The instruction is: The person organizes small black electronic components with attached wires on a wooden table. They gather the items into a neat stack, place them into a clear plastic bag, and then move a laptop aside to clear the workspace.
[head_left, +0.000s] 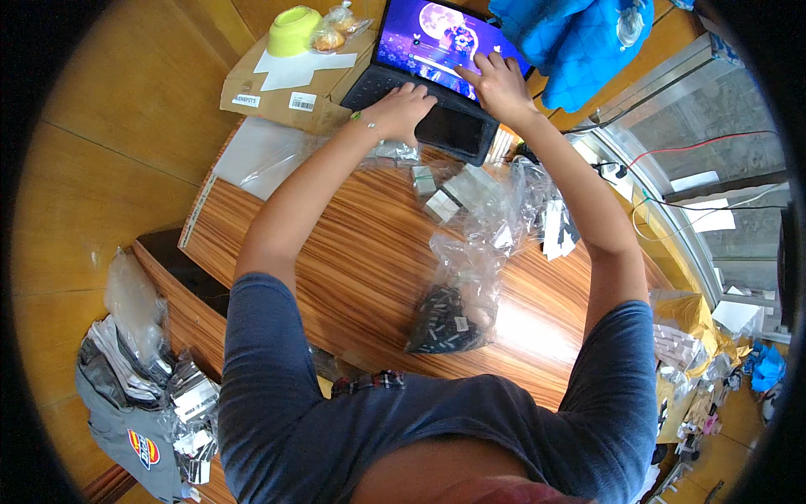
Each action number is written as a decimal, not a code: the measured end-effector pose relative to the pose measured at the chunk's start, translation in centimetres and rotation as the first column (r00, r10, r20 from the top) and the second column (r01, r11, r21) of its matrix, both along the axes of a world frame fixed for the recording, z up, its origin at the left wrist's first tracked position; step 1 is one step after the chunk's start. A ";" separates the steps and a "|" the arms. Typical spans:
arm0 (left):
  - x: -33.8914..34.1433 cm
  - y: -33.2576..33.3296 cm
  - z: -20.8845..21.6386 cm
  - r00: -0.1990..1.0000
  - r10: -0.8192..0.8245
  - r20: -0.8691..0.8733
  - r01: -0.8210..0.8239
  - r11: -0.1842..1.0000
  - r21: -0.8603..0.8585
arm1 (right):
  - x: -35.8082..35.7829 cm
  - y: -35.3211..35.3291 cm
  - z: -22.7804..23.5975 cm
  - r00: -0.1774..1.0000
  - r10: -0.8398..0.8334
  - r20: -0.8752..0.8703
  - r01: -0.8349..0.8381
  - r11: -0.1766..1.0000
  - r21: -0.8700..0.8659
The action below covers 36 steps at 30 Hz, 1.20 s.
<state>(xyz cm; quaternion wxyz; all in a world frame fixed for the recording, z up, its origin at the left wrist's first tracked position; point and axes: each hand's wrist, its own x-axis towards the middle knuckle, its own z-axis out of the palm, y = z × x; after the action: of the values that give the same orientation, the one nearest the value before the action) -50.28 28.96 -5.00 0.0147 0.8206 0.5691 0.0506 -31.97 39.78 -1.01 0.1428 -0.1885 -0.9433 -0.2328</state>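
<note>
A laptop-like device stands at the far edge of the table, its screen [432, 38] lit with a purple picture of a moon. My left hand [399, 111] lies over the dark keyboard [374, 88], fingers stretched out and holding nothing. Beside its thumb, a glossy black rectangle [449, 130] lies on the near part of the device; I cannot tell whether it is a phone or a touchpad. My right hand [501, 91] is raised at the lower right of the screen, its index finger reaching to the glass and the other fingers loosely bent apart. It grips nothing.
Clear plastic bags [466, 265], one holding small dark pieces, lie across the wood-grain table [336, 227]. Left of the device, a cardboard box [252, 84] bears a yellow-green bowl [294, 32]. Blue fabric [579, 50] hangs at the far right. Cables [688, 147] run by the window.
</note>
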 end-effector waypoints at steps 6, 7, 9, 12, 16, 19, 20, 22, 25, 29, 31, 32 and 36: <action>0.5 -8.2 0.3 0.953 0.200 0.228 -0.204 0.979 -0.008 | -1.2 0.1 -0.6 1.000 -0.025 0.002 0.025 0.998 0.061; 0.7 -9.9 0.2 0.933 0.245 0.264 -0.246 0.969 -0.027 | -1.4 0.0 -0.7 0.999 -0.036 0.006 0.036 0.998 0.056; 1.2 -13.1 0.0 0.884 0.328 0.332 -0.326 0.943 -0.064 | -1.9 0.0 -0.8 0.998 -0.053 0.014 0.052 0.997 0.064; 1.4 -17.4 -1.8 0.855 0.379 0.354 -0.408 0.913 0.008 | -2.0 0.2 -0.7 0.998 -0.050 -0.030 0.052 0.997 0.065; 1.9 -21.8 -4.6 0.701 0.653 0.289 -0.585 0.757 -0.292 | -1.6 2.0 0.6 0.912 0.040 -0.408 -0.064 0.997 -0.046; 1.9 -22.8 -7.9 0.682 0.697 0.220 -0.616 0.710 -0.341 | -1.5 9.5 -2.1 0.878 0.099 -0.468 -0.030 0.988 0.153; 1.7 -23.7 -8.6 0.657 0.724 0.209 -0.640 0.682 -0.353 | -2.9 8.2 -1.6 0.917 -0.063 -0.395 0.062 0.998 -0.014; 1.6 -24.8 -9.1 0.619 0.760 0.198 -0.674 0.643 -0.363 | -5.3 4.0 1.6 0.922 -0.351 -0.164 0.295 0.910 -0.291; 1.3 -24.6 -8.6 0.647 0.748 0.146 -0.662 0.647 -0.379 | -6.1 4.0 2.6 0.871 -0.389 -0.300 0.301 0.905 -0.300; 2.0 -20.1 -4.9 0.775 0.549 0.315 -0.564 0.824 -0.049 | -5.3 8.0 -0.2 0.815 -0.347 -0.463 0.429 0.899 0.082; 1.3 -15.6 -0.1 0.815 0.374 0.444 -0.497 0.844 0.201 | -6.5 5.7 1.1 0.848 -0.358 -0.391 0.282 0.929 -0.238; 0.9 -13.0 2.8 0.827 0.272 0.491 -0.458 0.834 0.309 | -6.8 4.6 2.2 0.869 -0.349 -0.350 0.206 0.900 -0.385; -1.9 -1.2 7.4 0.908 0.056 0.415 -0.340 0.679 0.651 | -6.7 5.0 2.8 0.871 -0.301 -0.389 0.056 0.847 -0.528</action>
<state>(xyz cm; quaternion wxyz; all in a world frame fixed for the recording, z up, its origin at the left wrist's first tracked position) -52.19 27.79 2.43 -0.2040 0.6700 0.5792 0.4173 -38.71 44.73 1.81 0.2841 -0.3579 -0.8876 0.0584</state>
